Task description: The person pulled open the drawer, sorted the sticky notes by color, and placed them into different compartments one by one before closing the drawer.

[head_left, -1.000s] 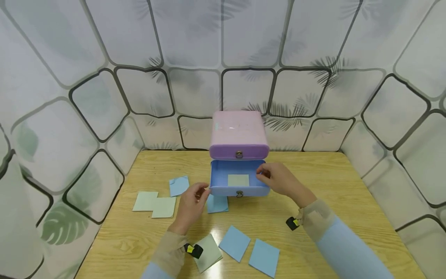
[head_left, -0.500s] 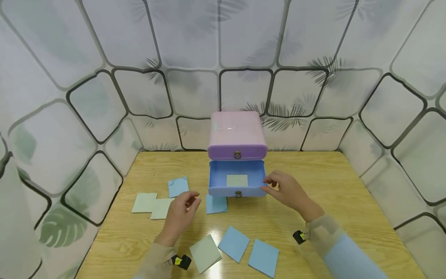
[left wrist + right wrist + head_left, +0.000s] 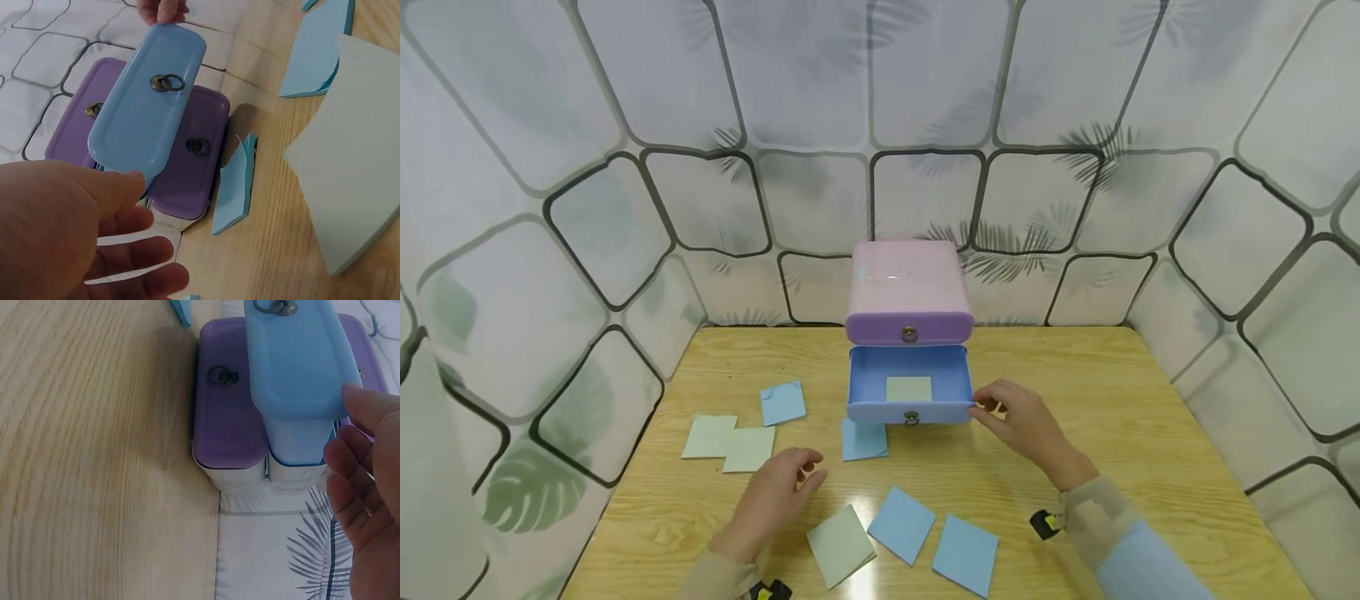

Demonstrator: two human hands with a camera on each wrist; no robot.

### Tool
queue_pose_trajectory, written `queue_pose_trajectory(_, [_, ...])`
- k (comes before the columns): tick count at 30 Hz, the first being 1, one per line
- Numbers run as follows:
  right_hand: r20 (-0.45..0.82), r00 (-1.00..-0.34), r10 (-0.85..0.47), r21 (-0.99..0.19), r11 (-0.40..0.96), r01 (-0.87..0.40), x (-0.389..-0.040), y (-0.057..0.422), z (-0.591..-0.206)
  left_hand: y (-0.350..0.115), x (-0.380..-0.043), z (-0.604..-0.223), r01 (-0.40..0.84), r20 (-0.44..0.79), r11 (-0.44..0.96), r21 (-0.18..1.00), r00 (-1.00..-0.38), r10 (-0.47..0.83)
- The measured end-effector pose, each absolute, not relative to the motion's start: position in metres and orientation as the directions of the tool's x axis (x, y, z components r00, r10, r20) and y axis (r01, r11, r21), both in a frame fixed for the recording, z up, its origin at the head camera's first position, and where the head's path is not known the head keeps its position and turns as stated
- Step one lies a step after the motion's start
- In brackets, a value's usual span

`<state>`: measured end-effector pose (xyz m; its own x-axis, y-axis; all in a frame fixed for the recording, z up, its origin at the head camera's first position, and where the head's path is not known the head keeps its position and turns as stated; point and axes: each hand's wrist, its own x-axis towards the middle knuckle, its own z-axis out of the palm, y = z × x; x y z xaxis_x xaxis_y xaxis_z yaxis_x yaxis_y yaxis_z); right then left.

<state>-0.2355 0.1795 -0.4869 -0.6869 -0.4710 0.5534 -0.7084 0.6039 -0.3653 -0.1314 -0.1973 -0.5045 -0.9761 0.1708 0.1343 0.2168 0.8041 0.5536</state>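
Observation:
A small pink chest of drawers (image 3: 910, 275) stands at the back of the table. Its blue drawer (image 3: 868, 412) is pulled out, and a pale green note pad (image 3: 908, 388) lies inside. At that drawer's right front corner, my right hand (image 3: 1021, 423) pinches the edge lightly, thumb on the front face, as the right wrist view shows. My left hand (image 3: 773, 498) hovers over the table with loosely bent fingers and holds nothing. Nearest to it are a pale green pad (image 3: 841, 546) and two overlapping pale green pads (image 3: 749, 449).
Blue sticky-note pads lie about: one (image 3: 782, 402) left of the chest, one (image 3: 864, 440) below the drawer front, and two in front, a blue pad (image 3: 902, 525) and another blue pad (image 3: 966, 554). Purple drawers (image 3: 194, 153) sit above and below the blue one. A patterned cloth wall (image 3: 925, 200) encloses the table.
My left hand has left the drawer's left end and moved down toward the near side. My right hand has slid from inside the drawer to its right front corner.

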Motion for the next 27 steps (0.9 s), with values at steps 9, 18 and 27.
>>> queue_pose_trajectory(9, [0.553,-0.691,-0.465,-0.375,0.602,-0.705,-0.235,0.175,-0.490,-0.195,-0.118,-0.515,0.208,0.044,0.835,0.509,-0.975,0.216])
queue_pose_trajectory(18, [0.535,-0.716,-0.449,-0.409,0.604,-0.684,-0.235,0.173,-0.493,-0.187,-0.104,-0.520,0.250,-0.040,0.877,0.410,-0.956,0.291])
queue_pose_trajectory(27, [0.534,-0.720,-0.442,-0.420,0.600,-0.680,-0.235,0.173,-0.492,-0.181,-0.093,-0.528,0.265,-0.082,0.915,0.305,-0.950,0.303])
